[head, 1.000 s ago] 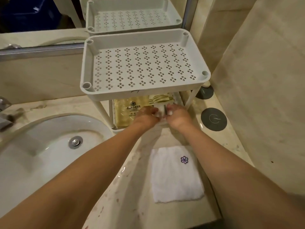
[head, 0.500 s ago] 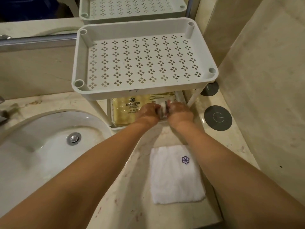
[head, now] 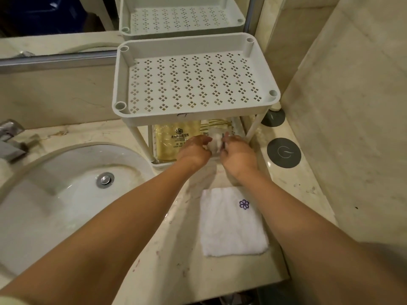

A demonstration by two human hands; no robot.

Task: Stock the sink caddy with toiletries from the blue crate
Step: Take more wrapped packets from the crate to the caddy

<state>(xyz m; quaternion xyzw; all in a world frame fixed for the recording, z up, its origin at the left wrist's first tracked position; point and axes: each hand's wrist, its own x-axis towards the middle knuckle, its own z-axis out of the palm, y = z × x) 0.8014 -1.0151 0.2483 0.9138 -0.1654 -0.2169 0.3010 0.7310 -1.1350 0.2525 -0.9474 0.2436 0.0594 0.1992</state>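
Worktop (head: 176, 271): marble, carries 2-tier sink caddy (head: 196, 114).
Left hand (head: 193, 150): grips clear packet (head: 215, 143) at lower shelf.
Right hand (head: 239, 154): grips same packet, opposite side.

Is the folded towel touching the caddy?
Apart. The head view shows a strip of bare counter between the towel and the caddy.

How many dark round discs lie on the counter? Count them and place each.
2. One disc lies on the counter right of the caddy; the other disc sits farther back, partly behind the caddy's corner. Others may hide under it.
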